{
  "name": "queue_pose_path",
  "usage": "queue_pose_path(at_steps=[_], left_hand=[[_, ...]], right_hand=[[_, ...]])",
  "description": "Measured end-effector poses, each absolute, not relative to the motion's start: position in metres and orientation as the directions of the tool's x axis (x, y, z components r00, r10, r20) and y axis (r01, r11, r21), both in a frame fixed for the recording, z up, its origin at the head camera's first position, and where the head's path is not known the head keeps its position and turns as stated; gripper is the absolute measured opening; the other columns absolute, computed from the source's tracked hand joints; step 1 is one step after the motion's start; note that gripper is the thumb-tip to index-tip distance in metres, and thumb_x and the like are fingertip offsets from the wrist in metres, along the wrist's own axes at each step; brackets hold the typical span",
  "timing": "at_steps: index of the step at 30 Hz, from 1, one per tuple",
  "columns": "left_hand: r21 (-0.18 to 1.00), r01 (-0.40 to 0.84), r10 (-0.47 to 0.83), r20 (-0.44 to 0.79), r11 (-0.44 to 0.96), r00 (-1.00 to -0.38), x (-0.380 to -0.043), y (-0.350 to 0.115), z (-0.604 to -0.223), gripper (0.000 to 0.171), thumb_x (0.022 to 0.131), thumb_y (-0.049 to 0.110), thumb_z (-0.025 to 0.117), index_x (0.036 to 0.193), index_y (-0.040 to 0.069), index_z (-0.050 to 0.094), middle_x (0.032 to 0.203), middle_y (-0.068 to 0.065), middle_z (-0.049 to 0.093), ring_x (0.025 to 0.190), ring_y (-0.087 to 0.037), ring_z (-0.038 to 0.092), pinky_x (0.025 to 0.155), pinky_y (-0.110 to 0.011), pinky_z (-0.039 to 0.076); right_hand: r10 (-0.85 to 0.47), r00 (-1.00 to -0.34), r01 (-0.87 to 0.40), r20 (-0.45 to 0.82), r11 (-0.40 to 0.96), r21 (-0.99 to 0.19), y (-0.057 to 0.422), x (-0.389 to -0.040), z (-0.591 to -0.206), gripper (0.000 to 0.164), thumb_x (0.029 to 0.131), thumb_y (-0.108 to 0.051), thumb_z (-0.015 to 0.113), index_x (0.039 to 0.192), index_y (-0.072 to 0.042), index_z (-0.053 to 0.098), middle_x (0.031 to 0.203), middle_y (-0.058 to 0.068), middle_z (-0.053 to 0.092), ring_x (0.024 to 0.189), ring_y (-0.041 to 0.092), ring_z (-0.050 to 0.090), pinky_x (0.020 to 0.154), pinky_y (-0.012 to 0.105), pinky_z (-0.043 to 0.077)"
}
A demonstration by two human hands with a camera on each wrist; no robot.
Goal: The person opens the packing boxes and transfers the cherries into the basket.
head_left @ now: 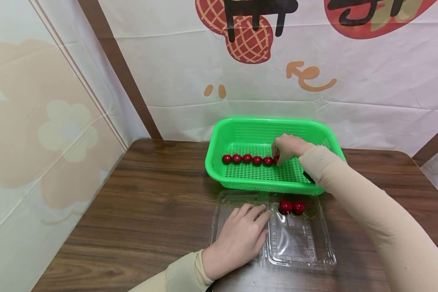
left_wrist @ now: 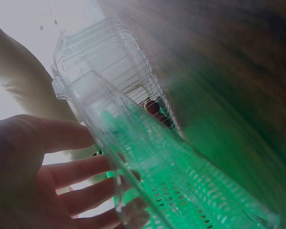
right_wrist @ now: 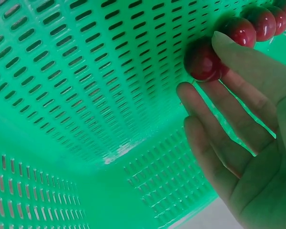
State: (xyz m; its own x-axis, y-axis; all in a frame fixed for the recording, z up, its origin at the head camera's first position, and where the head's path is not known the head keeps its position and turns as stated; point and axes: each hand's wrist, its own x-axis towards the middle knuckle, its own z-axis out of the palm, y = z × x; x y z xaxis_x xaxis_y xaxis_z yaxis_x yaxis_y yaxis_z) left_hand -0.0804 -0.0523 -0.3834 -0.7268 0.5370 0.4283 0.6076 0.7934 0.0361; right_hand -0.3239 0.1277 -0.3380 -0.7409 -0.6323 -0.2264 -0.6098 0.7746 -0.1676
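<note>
In the head view my right hand [head_left: 290,147] reaches into a green plastic basket [head_left: 273,185]. Its thumb and fingers pinch a dark red cherry [right_wrist: 202,59] at the right end of a row. Several more cherries [head_left: 247,158] line up to its left on the basket floor. My left hand [head_left: 239,237] rests on the left half of an opened clear plastic clamshell box [head_left: 295,247], fingers loosely extended near its middle fold. Two cherries with stems [head_left: 292,207] lie side by side at the far end of the right half.
The box and basket stand on a dark wood-grain table [head_left: 149,211], the box in front of the basket. Behind the basket hangs a printed white cloth [head_left: 179,73], and another patterned cloth [head_left: 51,162] runs along the left side.
</note>
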Motion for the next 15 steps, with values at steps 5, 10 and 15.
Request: queue_pose_path(at_steps=[5, 10, 15], left_hand=[[0.037, 0.607, 0.536, 0.432, 0.794, -0.726, -0.08, -0.052, -0.383, 0.034, 0.083, 0.028, 0.06, 0.113, 0.013, 0.064, 0.115, -0.004, 0.064, 0.103, -0.02, 0.053, 0.078, -0.034, 0.048], [0.034, 0.61, 0.538, 0.433, 0.792, -0.723, -0.08, -0.052, -0.383, 0.034, 0.083, 0.028, 0.06, 0.113, 0.013, 0.064, 0.115, -0.005, 0.064, 0.103, -0.02, 0.053, 0.078, -0.034, 0.048], [0.036, 0.612, 0.54, 0.432, 0.79, -0.723, -0.08, -0.052, -0.384, 0.034, 0.083, 0.027, 0.06, 0.113, 0.013, 0.064, 0.115, -0.005, 0.064, 0.103, -0.02, 0.053, 0.078, -0.034, 0.047]], right_hand=[[-0.628, -0.744, -0.605, -0.23, 0.778, -0.168, 0.128, -0.324, -0.337, 0.028, 0.067, -0.015, 0.078, 0.093, -0.007, 0.07, 0.09, 0.008, 0.069, 0.079, 0.018, 0.061, 0.069, 0.039, 0.053], [-0.639, -0.737, -0.616, -0.221, 0.769, -0.169, 0.128, -0.324, -0.333, 0.03, 0.069, -0.018, 0.078, 0.095, -0.005, 0.07, 0.092, 0.01, 0.069, 0.081, 0.02, 0.061, 0.071, 0.04, 0.053], [-0.633, -0.747, -0.61, -0.203, 0.774, -0.172, 0.128, -0.325, -0.327, 0.027, 0.075, -0.023, 0.073, 0.096, -0.006, 0.07, 0.092, 0.008, 0.069, 0.083, 0.02, 0.061, 0.074, 0.042, 0.053]])
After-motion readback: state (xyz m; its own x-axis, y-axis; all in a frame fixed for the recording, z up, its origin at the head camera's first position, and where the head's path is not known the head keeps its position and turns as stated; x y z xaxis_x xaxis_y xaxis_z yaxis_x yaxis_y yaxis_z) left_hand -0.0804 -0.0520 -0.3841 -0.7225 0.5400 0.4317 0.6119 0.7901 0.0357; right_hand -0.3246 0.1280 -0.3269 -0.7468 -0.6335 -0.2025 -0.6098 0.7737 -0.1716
